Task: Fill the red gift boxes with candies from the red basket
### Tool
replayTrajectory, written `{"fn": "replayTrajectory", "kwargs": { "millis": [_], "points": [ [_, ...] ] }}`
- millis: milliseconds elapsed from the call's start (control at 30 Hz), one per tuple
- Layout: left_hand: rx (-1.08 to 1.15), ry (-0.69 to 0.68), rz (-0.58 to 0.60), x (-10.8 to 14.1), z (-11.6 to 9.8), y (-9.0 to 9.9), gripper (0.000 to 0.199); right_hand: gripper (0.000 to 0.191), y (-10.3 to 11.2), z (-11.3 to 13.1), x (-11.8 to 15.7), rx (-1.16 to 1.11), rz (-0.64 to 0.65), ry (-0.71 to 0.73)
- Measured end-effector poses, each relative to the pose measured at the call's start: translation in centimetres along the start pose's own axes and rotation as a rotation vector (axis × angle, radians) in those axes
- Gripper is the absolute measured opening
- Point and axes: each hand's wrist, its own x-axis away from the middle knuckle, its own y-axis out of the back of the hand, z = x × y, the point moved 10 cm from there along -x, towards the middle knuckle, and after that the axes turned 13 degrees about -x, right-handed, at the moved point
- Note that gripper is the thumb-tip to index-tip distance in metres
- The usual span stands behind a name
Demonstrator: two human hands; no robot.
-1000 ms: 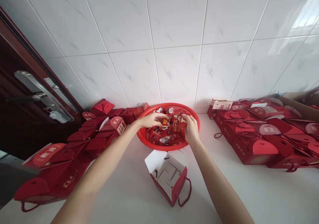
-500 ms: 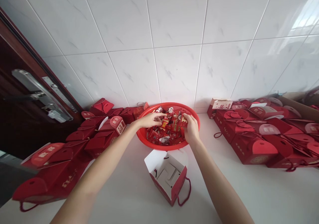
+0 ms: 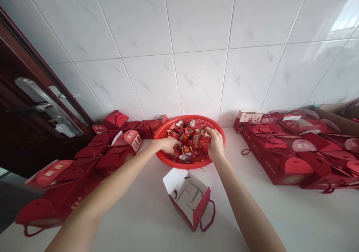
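Head view: I took the basket as the centre of my clock, 12 at the wall. It was red, oval and perforated, and it sat on the white table, heaped with sweets in mostly red wrappers, some gold or silvery.

My left hand reached in over the rim from 9 o'clock, fingers bent down among the sweets. Their tips were partly buried; could not tell whether they had hold of anything.

My right hand was at 3 o'clock, thumb and fingers curled towards each other, nearly closed, with a red packet between them. Could not make out whether more lay behind it in the palm.

At 6 o'clock, just beside the basket and between my forearms, one box stood upright with its top open: red outside, white within, a flap raised at its 11 o'clock, a rope handle looped out at its 4.

Folded red boxes crowded 8 to 10 o'clock, more red boxes 3 to 4, packed against each other. Farther out, about 10, a metal door handle.
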Motion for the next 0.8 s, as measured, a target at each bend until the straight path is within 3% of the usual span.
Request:
{"fn": "replayTrajectory", "kwargs": {
  "millis": [133,333,433,600,800],
  "points": [
    [0.01,-0.019,-0.018,0.3,-0.4,1.0,0.051,0.019,0.3,-0.2,-0.3,0.013,-0.011,-0.001],
    [0.33,-0.123,-0.382,2.0,-0.5,6.6,0.044,0.017,0.2,-0.1,-0.3,-0.001,-0.002,0.009],
    [0.347,-0.131,-0.476,2.7,-0.6,8.1,0.045,0.015,0.2,-0.1,-0.1,-0.033,-0.011,0.004],
    [0.262,-0.112,-0.55,2.7,-1.0,8.9,0.039,0.016,0.2,0.0,0.1,-0.034,-0.021,-0.001],
    [0.25,-0.093,-0.547,1.9,-0.4,8.7,0.043,0.017,0.0,-0.1,0.2,-0.078,-0.026,-0.03]
  ]
}}
